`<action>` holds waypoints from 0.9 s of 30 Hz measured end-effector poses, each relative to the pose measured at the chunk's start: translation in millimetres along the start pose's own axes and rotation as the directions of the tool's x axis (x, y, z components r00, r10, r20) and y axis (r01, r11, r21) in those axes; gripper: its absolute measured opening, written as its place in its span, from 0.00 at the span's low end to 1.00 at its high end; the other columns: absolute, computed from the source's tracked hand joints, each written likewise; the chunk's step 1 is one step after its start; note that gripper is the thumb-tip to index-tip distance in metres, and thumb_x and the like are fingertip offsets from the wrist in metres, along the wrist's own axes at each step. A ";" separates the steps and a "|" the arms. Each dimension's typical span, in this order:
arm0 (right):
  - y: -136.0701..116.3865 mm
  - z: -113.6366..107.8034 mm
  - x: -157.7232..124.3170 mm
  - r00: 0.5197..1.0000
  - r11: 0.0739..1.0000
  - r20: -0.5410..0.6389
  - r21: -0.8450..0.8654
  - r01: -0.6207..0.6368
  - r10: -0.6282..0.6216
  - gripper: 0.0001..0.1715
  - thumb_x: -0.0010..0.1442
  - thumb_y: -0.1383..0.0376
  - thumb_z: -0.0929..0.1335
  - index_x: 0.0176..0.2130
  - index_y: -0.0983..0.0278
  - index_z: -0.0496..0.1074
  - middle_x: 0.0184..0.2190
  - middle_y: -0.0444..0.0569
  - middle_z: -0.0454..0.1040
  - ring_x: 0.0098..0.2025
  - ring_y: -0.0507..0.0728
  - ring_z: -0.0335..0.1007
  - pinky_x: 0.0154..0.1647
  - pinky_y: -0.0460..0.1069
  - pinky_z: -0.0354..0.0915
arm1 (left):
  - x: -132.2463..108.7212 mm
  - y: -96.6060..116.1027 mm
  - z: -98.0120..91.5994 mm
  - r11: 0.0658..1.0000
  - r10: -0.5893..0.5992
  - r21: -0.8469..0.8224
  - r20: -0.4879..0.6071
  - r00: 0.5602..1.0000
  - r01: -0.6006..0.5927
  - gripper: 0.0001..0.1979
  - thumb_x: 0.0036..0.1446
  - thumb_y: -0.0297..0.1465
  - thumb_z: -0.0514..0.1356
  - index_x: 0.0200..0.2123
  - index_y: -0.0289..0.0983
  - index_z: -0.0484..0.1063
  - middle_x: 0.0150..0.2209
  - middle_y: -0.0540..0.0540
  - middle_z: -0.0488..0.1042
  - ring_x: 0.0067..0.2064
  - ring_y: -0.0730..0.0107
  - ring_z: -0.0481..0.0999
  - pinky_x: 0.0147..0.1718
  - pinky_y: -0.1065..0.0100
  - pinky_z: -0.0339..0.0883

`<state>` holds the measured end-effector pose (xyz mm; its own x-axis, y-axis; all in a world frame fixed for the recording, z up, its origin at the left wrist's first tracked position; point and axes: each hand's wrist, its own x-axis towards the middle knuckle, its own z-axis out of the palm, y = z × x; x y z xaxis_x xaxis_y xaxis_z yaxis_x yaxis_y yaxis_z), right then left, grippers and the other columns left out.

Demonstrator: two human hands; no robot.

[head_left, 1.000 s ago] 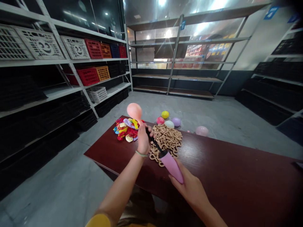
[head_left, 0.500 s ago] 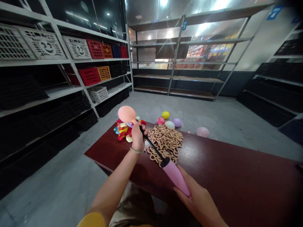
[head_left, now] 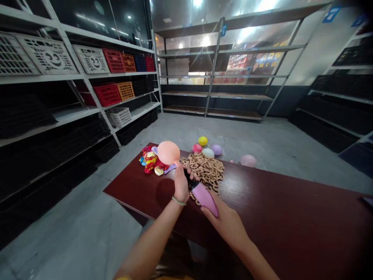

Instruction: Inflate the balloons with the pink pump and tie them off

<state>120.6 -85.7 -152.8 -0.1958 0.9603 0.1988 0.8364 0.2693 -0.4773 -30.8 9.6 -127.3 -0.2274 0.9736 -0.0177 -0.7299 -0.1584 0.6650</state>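
Note:
My left hand (head_left: 182, 185) is closed around the neck of a peach balloon (head_left: 168, 152) and the black end of a hand balloon pump. The balloon is partly inflated and points up and to the left. My right hand (head_left: 225, 221) grips the pump's pink barrel (head_left: 204, 199), which is pushed up close to my left hand. Beneath and beyond the pump lies a heap of tan, wavy, cord-like pieces (head_left: 208, 168). Left of it sits a pile of uninflated balloons (head_left: 150, 163) in several colours. The nozzle is hidden by my fingers and the balloon neck.
The dark red table (head_left: 276, 210) stretches to the right. Beyond its far edge, inflated balloons lie on the floor, among them a yellow one (head_left: 203, 140) and a pale pink one (head_left: 248, 160). Shelving with crates (head_left: 113, 60) stands left; a metal rack (head_left: 214, 70) is behind.
The pink barrel has slid toward my left hand, so the black rod no longer shows. My left hand and the balloon have shifted right and down, and the balloon looks larger.

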 end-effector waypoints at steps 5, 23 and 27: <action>16.3 7.7 -14.0 0.989 0.987 0.005 -0.054 0.150 -0.150 0.36 0.64 0.61 0.67 0.67 0.59 0.56 0.54 0.54 0.76 0.50 0.64 0.77 0.46 0.55 0.74 | 2.3 4.5 -15.5 1.000 0.011 0.013 -0.068 0.998 -0.010 0.19 0.62 0.48 0.58 0.31 0.39 0.60 0.23 0.56 0.61 0.18 0.80 0.59 0.18 0.76 0.61; 24.4 -1.0 -30.8 0.979 0.968 -0.089 -0.191 0.165 -0.184 0.34 0.67 0.55 0.64 0.68 0.56 0.55 0.43 0.51 0.78 0.38 0.58 0.80 0.33 0.48 0.74 | 0.2 21.4 -9.1 0.997 0.059 -0.055 -0.062 0.996 -0.063 0.19 0.61 0.49 0.59 0.32 0.39 0.61 0.23 0.55 0.60 0.19 0.80 0.59 0.20 0.75 0.62; 10.5 5.5 -16.9 0.985 0.979 -0.085 -0.153 0.138 -0.152 0.36 0.65 0.55 0.65 0.69 0.54 0.54 0.43 0.50 0.79 0.38 0.60 0.80 0.33 0.50 0.75 | -15.0 6.6 -6.3 0.999 0.049 0.010 -0.044 0.998 -0.049 0.20 0.62 0.49 0.58 0.32 0.39 0.61 0.24 0.55 0.61 0.19 0.80 0.59 0.20 0.75 0.62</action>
<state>129.9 -98.7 -165.9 -0.2765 0.8984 0.3413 0.8696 0.3851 -0.3090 -36.3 -7.0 -127.4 -0.2914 0.9565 -0.0176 -0.7115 -0.2044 0.6723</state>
